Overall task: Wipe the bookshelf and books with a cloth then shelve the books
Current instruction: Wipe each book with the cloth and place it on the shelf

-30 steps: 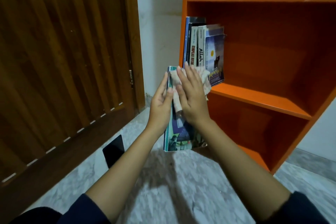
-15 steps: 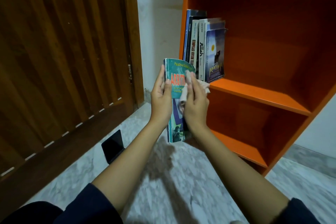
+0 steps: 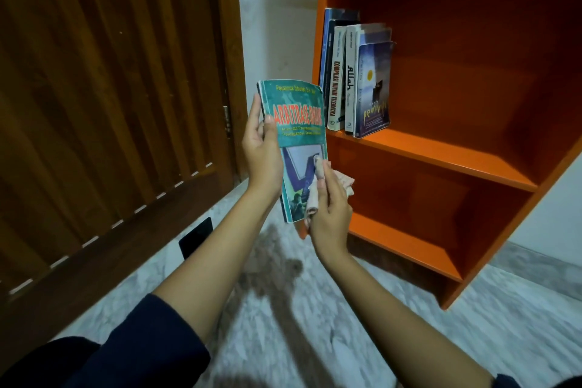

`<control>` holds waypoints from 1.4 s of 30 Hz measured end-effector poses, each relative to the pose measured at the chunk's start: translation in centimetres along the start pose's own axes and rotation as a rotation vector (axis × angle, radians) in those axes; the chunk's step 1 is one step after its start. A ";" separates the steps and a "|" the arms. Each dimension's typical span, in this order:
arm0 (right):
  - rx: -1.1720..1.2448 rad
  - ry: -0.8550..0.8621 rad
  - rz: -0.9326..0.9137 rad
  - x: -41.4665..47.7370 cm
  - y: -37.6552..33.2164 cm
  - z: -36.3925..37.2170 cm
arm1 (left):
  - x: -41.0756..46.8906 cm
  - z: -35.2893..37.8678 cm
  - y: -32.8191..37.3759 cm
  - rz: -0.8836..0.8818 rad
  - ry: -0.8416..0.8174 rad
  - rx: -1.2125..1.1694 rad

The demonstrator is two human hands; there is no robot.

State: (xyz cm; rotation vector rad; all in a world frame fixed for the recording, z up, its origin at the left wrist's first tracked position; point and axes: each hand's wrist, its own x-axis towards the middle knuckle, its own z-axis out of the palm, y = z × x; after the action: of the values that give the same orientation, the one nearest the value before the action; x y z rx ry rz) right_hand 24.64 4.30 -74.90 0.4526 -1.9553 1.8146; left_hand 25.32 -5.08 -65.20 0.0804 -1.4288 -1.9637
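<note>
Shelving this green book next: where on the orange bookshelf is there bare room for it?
Middle shelf: bare board from the dark blue book, last of the standing row, across to the right side panel. Lower shelf: its visible board is bare too. Crowded: the middle shelf's left end, packed with upright books against the left side panel.

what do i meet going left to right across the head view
wooden door, left hand, teal book, shelved books, bare orange shelf board; the right hand with its cloth overlaps the teal book, so it is left out
</note>
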 end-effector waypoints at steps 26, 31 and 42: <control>0.266 -0.155 0.106 7.2 1.6 -4.4 | 1.9 1.0 -0.7 -0.026 -0.235 -0.093; 0.316 -0.144 0.090 10.0 2.0 -6.7 | 2.6 4.5 -1.8 0.062 -0.283 -0.049; 0.162 -0.185 -0.027 23.6 4.4 -11.2 | 8.2 14.1 -8.7 0.318 -0.407 0.193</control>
State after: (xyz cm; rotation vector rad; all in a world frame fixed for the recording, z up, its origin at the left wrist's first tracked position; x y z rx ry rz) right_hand 3.23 17.11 -65.86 0.7184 -1.9157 1.9845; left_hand 8.72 3.12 -64.40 -0.4567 -1.7631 -1.6341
